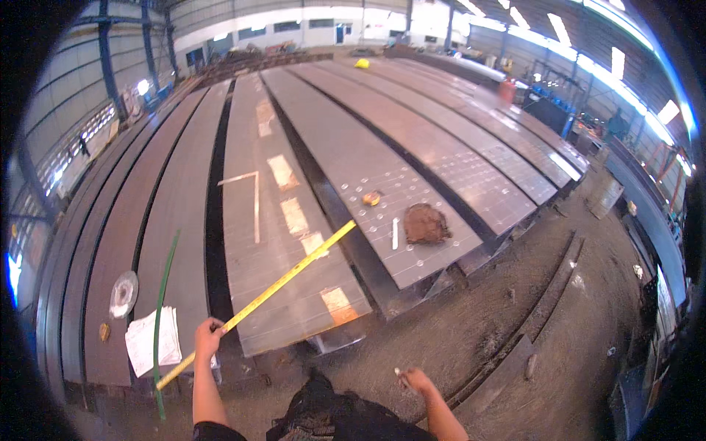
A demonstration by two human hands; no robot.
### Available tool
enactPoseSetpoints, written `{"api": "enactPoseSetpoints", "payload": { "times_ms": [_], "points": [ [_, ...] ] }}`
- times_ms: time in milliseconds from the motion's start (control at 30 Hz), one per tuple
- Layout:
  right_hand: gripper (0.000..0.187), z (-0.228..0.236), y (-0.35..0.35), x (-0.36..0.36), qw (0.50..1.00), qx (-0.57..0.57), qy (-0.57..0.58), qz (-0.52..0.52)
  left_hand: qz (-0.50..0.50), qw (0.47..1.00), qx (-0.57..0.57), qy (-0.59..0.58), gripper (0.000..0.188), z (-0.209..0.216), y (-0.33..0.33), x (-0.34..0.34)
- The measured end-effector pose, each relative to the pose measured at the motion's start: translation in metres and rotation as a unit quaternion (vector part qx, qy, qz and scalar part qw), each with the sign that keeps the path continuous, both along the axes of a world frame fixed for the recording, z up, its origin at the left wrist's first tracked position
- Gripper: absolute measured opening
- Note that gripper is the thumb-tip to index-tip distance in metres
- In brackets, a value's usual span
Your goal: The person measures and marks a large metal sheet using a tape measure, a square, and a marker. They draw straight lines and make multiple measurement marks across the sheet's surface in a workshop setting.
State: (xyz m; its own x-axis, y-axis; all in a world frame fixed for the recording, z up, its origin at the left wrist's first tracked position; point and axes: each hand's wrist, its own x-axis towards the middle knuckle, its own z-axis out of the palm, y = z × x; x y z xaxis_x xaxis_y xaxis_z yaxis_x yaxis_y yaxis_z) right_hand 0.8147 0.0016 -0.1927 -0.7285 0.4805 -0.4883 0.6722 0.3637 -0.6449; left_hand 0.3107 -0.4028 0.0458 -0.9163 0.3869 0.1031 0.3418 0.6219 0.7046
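My left hand is closed on a yellow measuring tape near the front edge of a steel plate. The tape runs slantwise over that plate, its far end reaching the dark gap beside the neighbouring plate. Off the plates' front edge, above the floor, my right hand pinches a small whitish piece that looks like chalk. Loose papers and a thin green strip lie just left of my left hand. A steel square rests on the plate beyond the tape.
Long plates lie side by side with dark gaps between. One carries a brown crumpled lump, a white stick and a small yellowish roundish object. A grey disc sits at left, a yellow helmet far back. Steel strips cross the floor.
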Motion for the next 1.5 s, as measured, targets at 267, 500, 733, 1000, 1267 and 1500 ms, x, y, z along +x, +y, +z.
{"api": "enactPoseSetpoints", "payload": {
  "times_ms": [267,500,733,1000,1267,1500],
  "points": [
    [0.039,0.221,0.022,-0.254,0.985,0.085,0.147,-0.032,-0.094,0.994,-0.048,-0.003,0.017,-0.022,0.026,-0.113],
    [0.029,0.225,0.054,-0.422,0.949,0.266,0.147,0.088,-0.156,0.987,-0.030,-0.041,0.013,-0.064,0.065,-0.169],
    [0.025,0.208,0.087,-0.499,0.915,0.309,0.022,0.259,-0.147,0.986,-0.047,-0.066,0.011,-0.062,0.069,-0.189],
    [0.020,0.190,0.098,-0.515,0.921,0.265,0.060,0.278,-0.164,0.979,-0.109,-0.047,0.011,-0.051,0.074,-0.191],
    [0.021,0.185,0.105,-0.514,0.931,0.220,0.082,0.279,-0.156,0.967,-0.165,-0.112,0.017,-0.056,0.104,-0.194],
    [0.024,0.178,0.112,-0.514,0.937,0.194,0.099,0.274,-0.168,0.951,-0.199,-0.168,0.019,-0.049,0.111,-0.205]
  ]
}}
